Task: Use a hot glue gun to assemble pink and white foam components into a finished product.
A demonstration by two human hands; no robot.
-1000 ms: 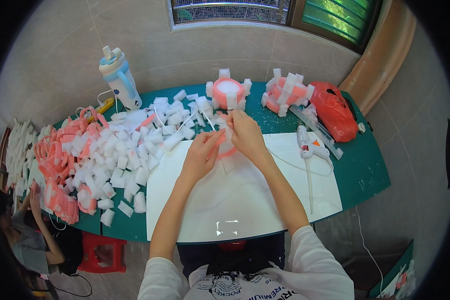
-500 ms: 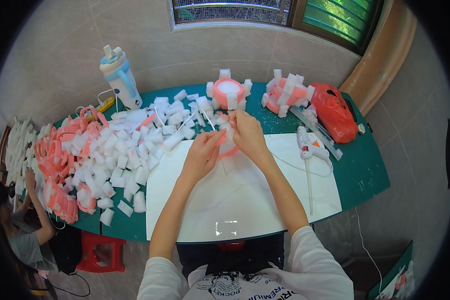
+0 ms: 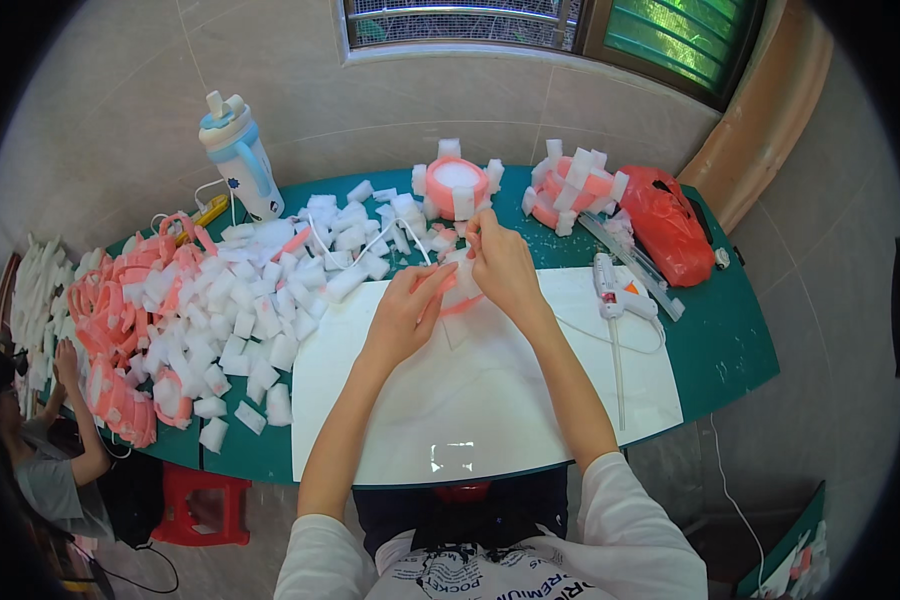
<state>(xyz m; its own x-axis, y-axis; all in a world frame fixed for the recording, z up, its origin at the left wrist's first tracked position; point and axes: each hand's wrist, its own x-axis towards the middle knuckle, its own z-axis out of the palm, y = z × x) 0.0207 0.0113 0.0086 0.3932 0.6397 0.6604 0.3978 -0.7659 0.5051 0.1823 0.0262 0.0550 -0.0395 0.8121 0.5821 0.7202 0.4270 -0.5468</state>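
Note:
Both my hands meet over the white board [image 3: 490, 390] near the middle of the green table [image 3: 730, 340]. My left hand [image 3: 406, 313] grips the near side of a pink foam ring [image 3: 460, 290] with white foam blocks on it. My right hand [image 3: 498, 262] closes on the ring's far side, fingers pinched at its top by a white block. The ring is mostly hidden by my fingers. A heap of loose white foam blocks [image 3: 260, 300] lies just left of my hands.
A white glue gun [image 3: 610, 285] lies right of my hands. Two finished pink rings with white blocks [image 3: 457, 185] [image 3: 570, 190], a red plastic bag [image 3: 667, 225] and a blue-white bottle [image 3: 238, 160] stand behind. Pink rings [image 3: 120, 320] pile at the left, where another person [image 3: 40, 450] sits.
My hands stay on the pink ring, only shifting slightly. The person at the lower left has moved an arm along the table's edge.

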